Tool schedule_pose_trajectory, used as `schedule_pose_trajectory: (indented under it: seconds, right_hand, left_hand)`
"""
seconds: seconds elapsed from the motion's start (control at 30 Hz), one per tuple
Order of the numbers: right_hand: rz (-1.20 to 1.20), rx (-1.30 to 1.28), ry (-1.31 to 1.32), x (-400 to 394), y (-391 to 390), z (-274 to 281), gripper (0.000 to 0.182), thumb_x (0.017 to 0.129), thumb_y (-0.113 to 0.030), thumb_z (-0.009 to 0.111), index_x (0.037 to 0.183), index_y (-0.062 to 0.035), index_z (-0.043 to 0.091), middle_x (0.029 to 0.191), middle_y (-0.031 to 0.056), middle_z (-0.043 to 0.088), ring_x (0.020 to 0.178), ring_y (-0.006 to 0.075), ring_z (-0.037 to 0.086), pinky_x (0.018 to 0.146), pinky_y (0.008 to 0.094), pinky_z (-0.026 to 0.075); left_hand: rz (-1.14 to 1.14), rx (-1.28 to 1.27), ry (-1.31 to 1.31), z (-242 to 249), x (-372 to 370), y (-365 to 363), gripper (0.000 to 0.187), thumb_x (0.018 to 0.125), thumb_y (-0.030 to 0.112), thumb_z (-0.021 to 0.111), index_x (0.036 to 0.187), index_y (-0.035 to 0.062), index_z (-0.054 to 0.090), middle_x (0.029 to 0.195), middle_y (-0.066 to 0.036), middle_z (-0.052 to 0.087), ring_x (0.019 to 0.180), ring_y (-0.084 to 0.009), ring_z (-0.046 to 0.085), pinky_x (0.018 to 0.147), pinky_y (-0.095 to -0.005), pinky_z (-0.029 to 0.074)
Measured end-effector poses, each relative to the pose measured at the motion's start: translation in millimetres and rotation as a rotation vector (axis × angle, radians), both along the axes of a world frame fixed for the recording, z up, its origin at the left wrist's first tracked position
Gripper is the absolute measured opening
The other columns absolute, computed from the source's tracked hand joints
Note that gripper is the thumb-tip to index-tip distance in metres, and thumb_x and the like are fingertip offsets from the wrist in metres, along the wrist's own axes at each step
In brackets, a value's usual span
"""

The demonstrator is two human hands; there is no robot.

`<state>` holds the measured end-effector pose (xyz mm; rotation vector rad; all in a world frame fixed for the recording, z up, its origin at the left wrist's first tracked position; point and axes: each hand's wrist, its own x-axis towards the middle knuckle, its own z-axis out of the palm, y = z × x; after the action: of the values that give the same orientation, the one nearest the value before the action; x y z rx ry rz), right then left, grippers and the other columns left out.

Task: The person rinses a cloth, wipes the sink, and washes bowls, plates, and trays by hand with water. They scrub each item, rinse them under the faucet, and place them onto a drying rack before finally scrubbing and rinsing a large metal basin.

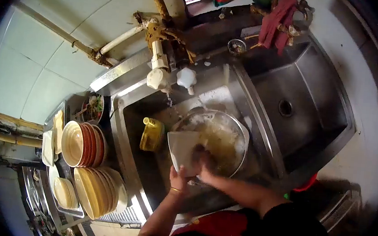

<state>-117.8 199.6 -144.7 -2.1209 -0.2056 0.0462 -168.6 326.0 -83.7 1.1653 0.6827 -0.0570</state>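
A pale, squarish dish is tilted over a round metal basin of cloudy, foamy water in the left sink. My left hand grips the dish at its lower edge, fingers wrapped round it. My right hand presses a dark scrubber against the right part of the dish; its fingers are closed round it. A yellow bottle stands in the sink left of the basin. From the tap above, a thin stream of water runs down.
Stacked bowls and stacked oval plates stand left of the sink. A second sink basin with a drain lies to the right. A reddish cloth hangs behind it, near a small strainer.
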Motion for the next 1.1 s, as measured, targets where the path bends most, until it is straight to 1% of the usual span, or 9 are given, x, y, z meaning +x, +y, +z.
schedule_pose_trajectory:
  seconds: [0.1, 0.17, 0.23, 0.43, 0.57, 0.63, 0.73, 0.87, 1.1]
  right_hand:
    - [-0.274, -0.193, 0.317, 40, -3, -67, 0.050, 0.085, -0.019, 0.063, 0.126, 0.0012, 0.044, 0.126, 0.0157, 0.047, 0.113, 0.0283, 0.047, 0.095, 0.0442, 0.040]
    - [-0.428, 0.638, 0.843, 71, -25, -16, 0.048, 0.080, -0.022, 0.069, 0.119, -0.0012, 0.048, 0.117, 0.0138, 0.052, 0.106, 0.0259, 0.051, 0.086, 0.0447, 0.045]
    - [-0.183, 0.964, 0.930, 82, -44, 24, 0.054, 0.080, -0.029, 0.069, 0.121, -0.0007, 0.050, 0.106, 0.0133, 0.059, 0.095, 0.0238, 0.057, 0.081, 0.0368, 0.047]
    - [-0.190, 0.481, 0.182, 84, -56, 75, 0.032, 0.077, -0.021, 0.072, 0.098, -0.0016, 0.058, 0.088, 0.0068, 0.063, 0.075, 0.0193, 0.058, 0.070, 0.0339, 0.047]
    - [0.148, 0.199, -0.198, 43, -54, 106, 0.019, 0.073, -0.010, 0.069, 0.086, -0.0027, 0.057, 0.092, 0.0127, 0.058, 0.079, 0.0253, 0.057, 0.072, 0.0346, 0.047]
    - [0.438, -0.150, -0.537, 16, -61, 119, 0.020, 0.065, -0.009, 0.070, 0.079, -0.0049, 0.057, 0.091, 0.0124, 0.057, 0.080, 0.0296, 0.057, 0.070, 0.0392, 0.048]
    - [0.695, -0.059, -0.636, -3, -65, 96, 0.027, 0.067, -0.015, 0.066, 0.090, -0.0032, 0.063, 0.106, 0.0130, 0.060, 0.101, 0.0305, 0.057, 0.084, 0.0397, 0.048]
    - [0.796, -0.059, -0.440, -6, -48, 97, 0.043, 0.075, -0.024, 0.063, 0.108, 0.0031, 0.059, 0.123, 0.0184, 0.052, 0.118, 0.0350, 0.046, 0.100, 0.0451, 0.037]
    - [0.616, -0.067, -0.393, 40, 1, 126, 0.052, 0.081, -0.030, 0.059, 0.120, 0.0026, 0.054, 0.139, 0.0195, 0.037, 0.131, 0.0378, 0.030, 0.104, 0.0502, 0.028]
  left_hand:
    - [-0.080, -0.070, 0.088, 29, -8, 15, 0.035, 0.089, 0.024, 0.058, 0.117, 0.0055, 0.048, 0.104, -0.011, 0.058, 0.089, -0.0267, 0.060, 0.064, -0.0391, 0.055]
    - [-0.127, -0.185, 0.079, 37, -7, 26, 0.037, 0.089, 0.026, 0.058, 0.119, 0.0057, 0.048, 0.103, -0.010, 0.058, 0.089, -0.0257, 0.060, 0.065, -0.0379, 0.054]
    - [-0.052, -0.257, 0.069, 22, -3, 37, 0.028, 0.091, 0.019, 0.056, 0.115, 0.0056, 0.052, 0.100, -0.008, 0.059, 0.083, -0.0231, 0.060, 0.064, -0.0370, 0.053]
    - [-0.008, -0.108, 0.092, -4, 23, 34, 0.050, 0.090, 0.036, 0.058, 0.130, 0.0095, 0.042, 0.114, -0.009, 0.056, 0.107, -0.0270, 0.054, 0.091, -0.0473, 0.044]
    - [0.096, -0.799, 0.027, 43, 41, 16, 0.068, 0.088, 0.053, 0.049, 0.136, 0.0073, 0.035, 0.132, -0.018, 0.046, 0.121, -0.0346, 0.044, 0.100, -0.0524, 0.035]
    - [0.049, -0.996, 0.004, 45, 52, 21, 0.060, 0.090, 0.042, 0.045, 0.129, -0.0031, 0.043, 0.128, -0.020, 0.050, 0.119, -0.0370, 0.046, 0.102, -0.0488, 0.034]
    - [-0.014, -0.589, 0.024, 31, 49, 18, 0.055, 0.092, 0.039, 0.040, 0.131, -0.0001, 0.043, 0.131, -0.017, 0.049, 0.120, -0.0360, 0.045, 0.106, -0.0462, 0.031]
    - [-0.113, -0.898, -0.086, 53, 48, 10, 0.057, 0.094, 0.047, 0.038, 0.132, 0.0059, 0.044, 0.132, -0.015, 0.049, 0.121, -0.0318, 0.046, 0.106, -0.0436, 0.032]
    - [-0.059, -0.675, -0.149, 71, 66, 16, 0.060, 0.096, 0.052, 0.032, 0.136, 0.0095, 0.039, 0.135, -0.012, 0.046, 0.122, -0.0294, 0.045, 0.105, -0.0427, 0.034]
